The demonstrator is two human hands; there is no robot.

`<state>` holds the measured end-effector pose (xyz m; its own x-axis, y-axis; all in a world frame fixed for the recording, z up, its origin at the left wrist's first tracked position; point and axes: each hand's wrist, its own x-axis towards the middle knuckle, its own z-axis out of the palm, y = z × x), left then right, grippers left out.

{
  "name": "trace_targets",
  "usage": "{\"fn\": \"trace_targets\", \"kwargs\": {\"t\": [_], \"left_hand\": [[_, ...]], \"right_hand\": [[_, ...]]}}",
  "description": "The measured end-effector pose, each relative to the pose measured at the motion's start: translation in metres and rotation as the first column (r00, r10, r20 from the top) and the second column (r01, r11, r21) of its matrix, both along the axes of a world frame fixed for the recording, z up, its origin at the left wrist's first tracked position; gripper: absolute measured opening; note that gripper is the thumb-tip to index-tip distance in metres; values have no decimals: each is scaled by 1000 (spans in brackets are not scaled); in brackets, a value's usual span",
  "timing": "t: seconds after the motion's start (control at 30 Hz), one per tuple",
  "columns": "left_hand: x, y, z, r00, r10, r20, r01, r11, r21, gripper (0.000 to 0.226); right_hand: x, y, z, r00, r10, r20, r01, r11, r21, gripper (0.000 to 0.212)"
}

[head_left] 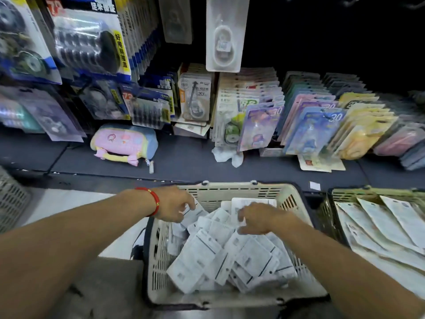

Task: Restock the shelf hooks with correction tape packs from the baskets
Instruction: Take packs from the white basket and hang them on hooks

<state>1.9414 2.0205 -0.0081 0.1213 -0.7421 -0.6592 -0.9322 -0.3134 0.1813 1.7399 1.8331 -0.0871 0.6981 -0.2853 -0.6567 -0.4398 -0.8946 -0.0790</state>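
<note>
Both hands reached into the beige basket (287, 192), the left hand (174, 207) pinching a pack's edge at nine o'clock, the right hand (257, 218) loosely curled over the correction tape packs (207, 259), heaped at six o'clock, long axes mixed, nearer the right.

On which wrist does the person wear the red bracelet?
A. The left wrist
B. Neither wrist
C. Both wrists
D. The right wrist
A. The red bracelet circles the wrist just behind the left hand, which reaches into the beige basket; the wrist behind the right hand is bare.
</note>
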Motion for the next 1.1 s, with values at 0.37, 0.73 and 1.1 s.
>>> {"fn": "trace_targets", "kwargs": {"t": [0.37, 0.73, 1.1], "left_hand": [[-40, -15, -19, 992, 103, -78, -110, 991, -78, 40], [-37, -18, -11, 92, 737, -669, -745, 498, 445, 35], [-30, 56, -60, 190, 748, -636, -962, 271, 32, 46]], "right_hand": [[-62, 18, -61, 913, -332, 238, 284, 935, 215, 30], [-11, 42, 51, 427, -706, 564, 79, 651, 755, 16], [-6, 97, -98, 893, -321, 316, 272, 944, 189, 41]]}}
